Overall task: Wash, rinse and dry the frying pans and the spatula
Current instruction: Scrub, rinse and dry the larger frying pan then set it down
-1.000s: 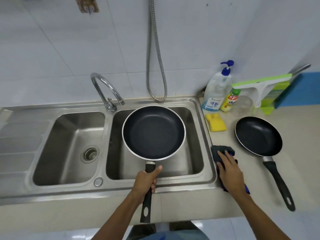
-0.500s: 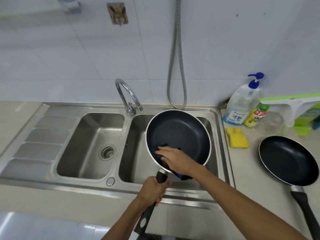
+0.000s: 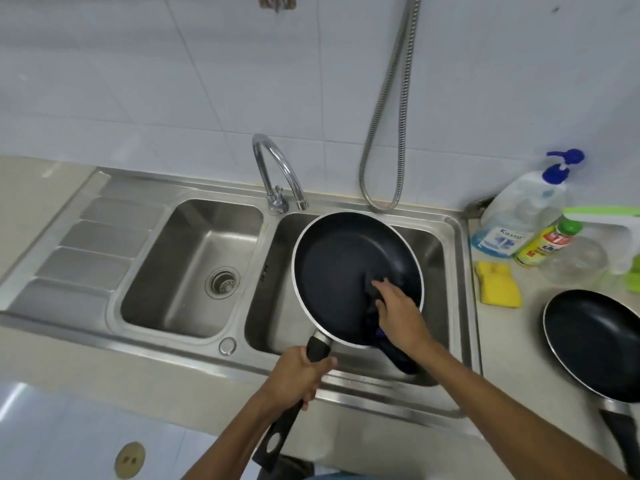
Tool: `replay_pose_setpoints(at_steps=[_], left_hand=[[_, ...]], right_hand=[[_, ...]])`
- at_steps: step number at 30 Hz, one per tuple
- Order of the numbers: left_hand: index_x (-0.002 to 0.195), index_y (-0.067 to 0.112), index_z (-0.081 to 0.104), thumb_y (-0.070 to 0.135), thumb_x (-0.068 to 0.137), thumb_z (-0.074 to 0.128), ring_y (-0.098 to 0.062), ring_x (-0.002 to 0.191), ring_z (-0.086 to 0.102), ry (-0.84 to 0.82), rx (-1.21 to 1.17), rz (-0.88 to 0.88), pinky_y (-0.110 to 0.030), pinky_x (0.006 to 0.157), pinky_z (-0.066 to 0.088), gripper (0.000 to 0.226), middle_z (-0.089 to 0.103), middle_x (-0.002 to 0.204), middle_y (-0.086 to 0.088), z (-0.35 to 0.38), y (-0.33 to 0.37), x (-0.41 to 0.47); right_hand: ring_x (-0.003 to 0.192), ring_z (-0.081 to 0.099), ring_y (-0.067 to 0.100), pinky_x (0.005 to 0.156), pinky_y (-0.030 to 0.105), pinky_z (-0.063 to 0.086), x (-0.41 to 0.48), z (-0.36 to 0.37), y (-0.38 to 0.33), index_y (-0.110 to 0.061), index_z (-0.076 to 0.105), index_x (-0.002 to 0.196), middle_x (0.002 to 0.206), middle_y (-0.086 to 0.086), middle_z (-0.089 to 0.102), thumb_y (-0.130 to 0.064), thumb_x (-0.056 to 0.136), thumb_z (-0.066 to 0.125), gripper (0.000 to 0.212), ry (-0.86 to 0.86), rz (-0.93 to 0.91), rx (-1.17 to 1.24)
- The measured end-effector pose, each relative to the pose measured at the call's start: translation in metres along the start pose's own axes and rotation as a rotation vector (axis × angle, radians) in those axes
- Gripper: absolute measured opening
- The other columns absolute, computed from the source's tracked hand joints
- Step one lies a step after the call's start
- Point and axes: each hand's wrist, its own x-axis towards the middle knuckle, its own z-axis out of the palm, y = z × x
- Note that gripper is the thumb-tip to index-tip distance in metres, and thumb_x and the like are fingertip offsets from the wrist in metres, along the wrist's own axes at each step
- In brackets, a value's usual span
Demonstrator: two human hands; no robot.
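Note:
A black frying pan (image 3: 339,268) with a silver rim hangs over the right sink basin (image 3: 440,244). My left hand (image 3: 298,375) grips its black handle near the pan. My right hand (image 3: 398,313) lies flat inside the pan at its right side, pressing a dark blue cloth (image 3: 398,355) against the surface; the cloth's tail hangs over the pan's near rim. A second black frying pan (image 3: 595,344) sits on the counter at the right, handle toward me. No spatula shows.
A curved tap (image 3: 277,171) stands between the two basins; the left basin (image 3: 194,265) has a drain. A metal hose (image 3: 388,133) hangs on the tiled wall. A soap pump bottle (image 3: 523,209), small yellow bottle (image 3: 543,244), yellow sponge (image 3: 498,285) and green squeegee (image 3: 609,216) stand at right.
My right hand lifted the cloth from the counter into the pan, then slid it from the pan's near left to its right side. The view shifted left.

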Motion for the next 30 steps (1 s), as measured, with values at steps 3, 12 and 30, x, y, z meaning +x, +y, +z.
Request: replay_pose_setpoints(at_steps=[3, 12, 30], left_hand=[[0.07, 0.008, 0.052, 0.026, 0.093, 0.069, -0.017, 0.036, 0.038, -0.029, 0.038, 0.004, -0.026, 0.039, 0.037, 0.034, 0.043, 0.048, -0.007, 0.005, 0.007, 0.006], [0.057, 0.02, 0.043, 0.021, 0.088, 0.062, -0.015, 0.037, 0.039, -0.103, 0.056, -0.007, -0.026, 0.043, 0.038, 0.036, 0.043, 0.048, -0.002, 0.042, 0.029, 0.004], [0.058, 0.021, 0.043, 0.016, 0.091, 0.065, -0.016, 0.037, 0.037, 0.044, -0.011, 0.004, -0.025, 0.043, 0.035, 0.04, 0.04, 0.049, -0.003, -0.016, 0.035, 0.019]], right_hand=[[0.134, 0.052, 0.016, 0.111, 0.01, 0.027, -0.028, 0.017, -0.051, -0.019, 0.063, 0.135, 0.144, 0.004, 0.058, -0.008, 0.097, 0.059, 0.04, -0.07, -0.117, 0.226], [0.149, 0.03, 0.024, 0.114, 0.02, 0.02, 0.097, 0.009, -0.115, -0.019, 0.042, 0.152, 0.165, 0.007, 0.026, -0.016, 0.105, 0.047, 0.047, 0.446, 0.253, 0.581], [0.151, 0.02, 0.033, 0.119, 0.046, 0.031, 0.148, -0.045, -0.022, -0.016, 0.043, 0.15, 0.165, 0.006, 0.025, 0.006, 0.087, 0.056, 0.068, -0.095, -0.25, -0.5]])
